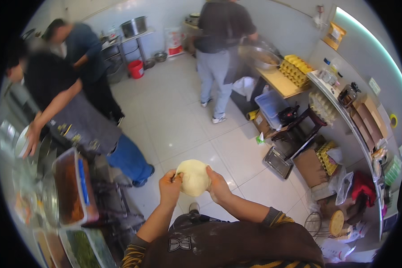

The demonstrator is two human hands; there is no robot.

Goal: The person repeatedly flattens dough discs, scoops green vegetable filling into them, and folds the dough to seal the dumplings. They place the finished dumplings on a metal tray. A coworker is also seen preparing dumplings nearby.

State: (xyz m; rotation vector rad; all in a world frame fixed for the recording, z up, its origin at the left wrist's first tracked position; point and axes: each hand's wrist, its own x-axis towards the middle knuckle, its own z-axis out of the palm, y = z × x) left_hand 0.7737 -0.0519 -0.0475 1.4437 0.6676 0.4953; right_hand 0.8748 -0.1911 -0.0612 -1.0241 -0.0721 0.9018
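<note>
A pale, rounded disc of dough (195, 177) is held up in front of my apron, above the tiled floor. My left hand (170, 186) pinches its left edge between thumb and fingers. On the opposite side my right hand (218, 185) grips the right edge, thumb on the near face and the other fingers mostly hidden behind. The dough's far side is out of sight. White, flour-like smudges mark the brown apron (221, 243) below my hands.
A person in a dark apron (83, 117) stands left by a plastic tub of orange-red food (70, 191); another is behind. A further person (221, 43) works beside a large metal bowl (263, 58). Shelving (358, 134), cartons and a metal tray (278, 163) line the right side.
</note>
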